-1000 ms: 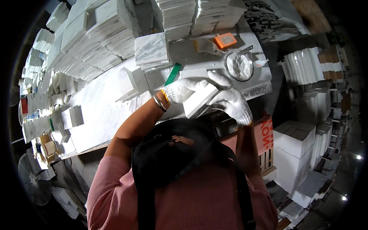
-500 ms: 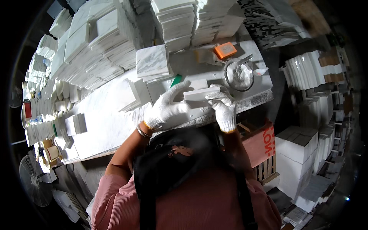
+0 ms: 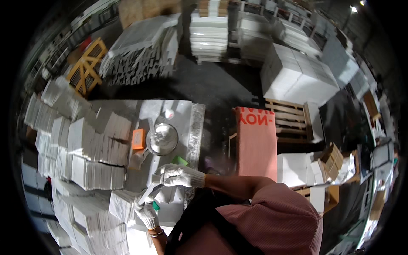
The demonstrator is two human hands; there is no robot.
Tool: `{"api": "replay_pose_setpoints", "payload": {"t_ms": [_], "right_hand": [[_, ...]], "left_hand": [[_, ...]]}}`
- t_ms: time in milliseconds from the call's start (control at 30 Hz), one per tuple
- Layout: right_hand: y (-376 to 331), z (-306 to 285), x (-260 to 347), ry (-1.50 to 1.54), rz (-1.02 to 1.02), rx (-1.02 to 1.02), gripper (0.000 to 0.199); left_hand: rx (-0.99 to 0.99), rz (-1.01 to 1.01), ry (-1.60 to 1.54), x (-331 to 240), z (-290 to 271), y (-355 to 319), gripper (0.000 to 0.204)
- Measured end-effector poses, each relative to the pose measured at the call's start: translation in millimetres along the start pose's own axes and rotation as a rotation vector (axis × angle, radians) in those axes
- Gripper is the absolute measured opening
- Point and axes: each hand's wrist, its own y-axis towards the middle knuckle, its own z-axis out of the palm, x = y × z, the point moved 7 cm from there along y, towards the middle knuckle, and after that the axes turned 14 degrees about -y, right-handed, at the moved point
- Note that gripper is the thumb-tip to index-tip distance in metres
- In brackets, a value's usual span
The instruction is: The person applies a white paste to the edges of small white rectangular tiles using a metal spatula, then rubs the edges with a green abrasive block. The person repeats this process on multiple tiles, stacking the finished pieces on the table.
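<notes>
Both hands gloved in white knit, working over a pale surface crowded with stacks of flat white pieces. Left hand sits low, near the lower edge of the view, its fingers closed around the lower end of a thin white piece that tilts up and to the right. Right hand lies just above and to the right of it, palm down, fingers curled together over the upper part of the same white piece; exact contact points are too small to resolve. The piece is thus held between the two hands, just above the surface, near its right-hand edge. A small green object shows right beside the left hand; a second green object lies just above the right hand. Further up the surface stands a round metal bowl with pale contents, and touching distance to its left an orange block. Stacks of white pieces fill the left side of the surface. To the right, off the surface, stands a red carton beside a wooden pallet. The person's reddish sleeve fills the lower right.
</notes>
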Motion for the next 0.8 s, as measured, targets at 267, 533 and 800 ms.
{"api": "replay_pose_setpoints", "payload": {"t_ms": [267,533,800], "right_hand": [[-43,-26,-17,-0.006,0.508,-0.177,0.023],[-99,-64,25,-0.067,0.560,-0.345,0.031],[-132,-63,31,-0.167,0.413,-0.428,0.046]], "left_hand": [[-0.012,0.054,0.111,24,-18,9,0.033],[0.093,0.087,0.200,39,16,41,0.026],[0.248,0.111,0.239,44,84,54,0.026]]}}
